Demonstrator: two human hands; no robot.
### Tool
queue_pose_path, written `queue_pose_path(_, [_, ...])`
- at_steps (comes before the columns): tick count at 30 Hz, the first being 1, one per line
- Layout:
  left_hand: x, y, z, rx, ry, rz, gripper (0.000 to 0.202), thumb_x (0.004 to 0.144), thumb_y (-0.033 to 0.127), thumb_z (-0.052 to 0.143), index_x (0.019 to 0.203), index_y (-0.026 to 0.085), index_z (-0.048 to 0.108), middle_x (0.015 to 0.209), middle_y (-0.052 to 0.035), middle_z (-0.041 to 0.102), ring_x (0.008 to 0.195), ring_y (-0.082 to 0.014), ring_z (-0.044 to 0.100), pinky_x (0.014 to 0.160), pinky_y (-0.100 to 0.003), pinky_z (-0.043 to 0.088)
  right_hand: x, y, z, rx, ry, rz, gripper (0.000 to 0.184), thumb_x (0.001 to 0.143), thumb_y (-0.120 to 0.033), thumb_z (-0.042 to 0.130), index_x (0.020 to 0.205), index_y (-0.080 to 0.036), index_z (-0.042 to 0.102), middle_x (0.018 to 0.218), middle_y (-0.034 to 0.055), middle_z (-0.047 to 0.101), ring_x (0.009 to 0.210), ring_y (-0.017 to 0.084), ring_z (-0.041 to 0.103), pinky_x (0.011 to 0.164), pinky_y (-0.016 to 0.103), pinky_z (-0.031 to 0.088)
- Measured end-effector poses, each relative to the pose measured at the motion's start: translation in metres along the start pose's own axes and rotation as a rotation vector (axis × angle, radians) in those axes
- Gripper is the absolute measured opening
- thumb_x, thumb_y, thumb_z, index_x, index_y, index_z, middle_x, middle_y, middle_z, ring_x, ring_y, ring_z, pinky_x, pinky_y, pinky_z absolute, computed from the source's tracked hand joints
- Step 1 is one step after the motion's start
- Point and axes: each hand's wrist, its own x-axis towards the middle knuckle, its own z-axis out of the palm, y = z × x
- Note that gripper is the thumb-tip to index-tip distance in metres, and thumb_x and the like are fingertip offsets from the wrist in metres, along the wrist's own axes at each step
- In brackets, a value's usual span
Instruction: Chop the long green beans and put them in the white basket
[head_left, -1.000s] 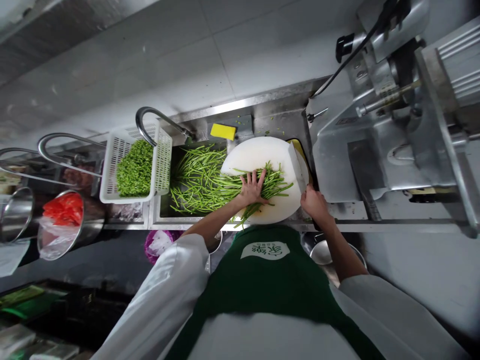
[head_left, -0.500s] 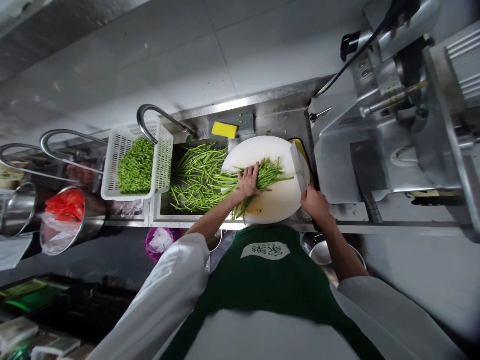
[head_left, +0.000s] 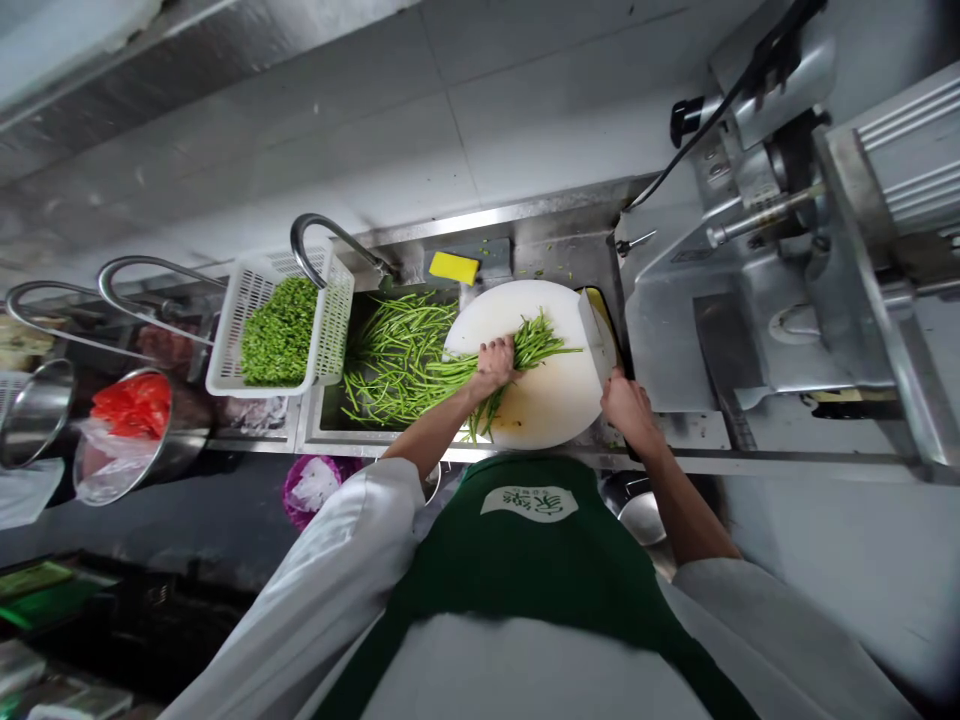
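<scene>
My left hand (head_left: 496, 362) is closed round a bunch of long green vegetable stems (head_left: 538, 342) on a round white cutting board (head_left: 559, 405). Their ends stick out to the right of my fist, and more stems trail leftward off the board into the sink (head_left: 330, 410). At the board's right edge, my right hand (head_left: 628, 407) grips a cleaver (head_left: 598, 340) by its handle. The broad blade stands over the board, a little apart from the stem ends.
A white basket (head_left: 341, 305) of chopped green pieces (head_left: 279, 335) stands left of the sink, beneath a curved faucet (head_left: 298, 235). Behind the board lies a yellow sponge (head_left: 454, 267). A metal machine (head_left: 780, 280) stands at right, and a steel pot (head_left: 176, 440) holding something red at far left.
My left hand, spread flat over the stems before, has drawn its fingers in and closed round the bunch. My right hand keeps the cleaver at the board's right edge.
</scene>
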Motion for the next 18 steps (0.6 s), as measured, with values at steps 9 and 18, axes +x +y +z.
queue_pose_path(9, [-0.027,0.002,0.015,0.011,0.021,-0.058,0.082,0.081,0.054,0.081,0.139,0.009,0.044,0.132,-0.0238,0.061,0.121,-0.0326,0.062,0.108,-0.042,0.041,-0.016,-0.031,-0.009,-0.056,0.016,-0.093,0.039,0.105,-0.021,0.033,0.139,-0.008,0.049,0.108,0.0239,0.073,0.104,0.032,0.072,0.089,0.037,0.050])
queue_pose_path(18, [-0.030,-0.008,0.020,0.021,0.016,0.030,0.089,0.082,0.050,0.081,0.149,0.009,0.037,0.137,-0.0246,0.058,0.125,-0.0345,0.058,0.111,-0.045,0.037,0.019,-0.045,-0.007,-0.121,-0.075,-0.136,0.041,0.103,-0.017,0.035,0.140,-0.008,0.048,0.115,0.0245,0.072,0.108,0.033,0.071,0.090,0.038,0.049])
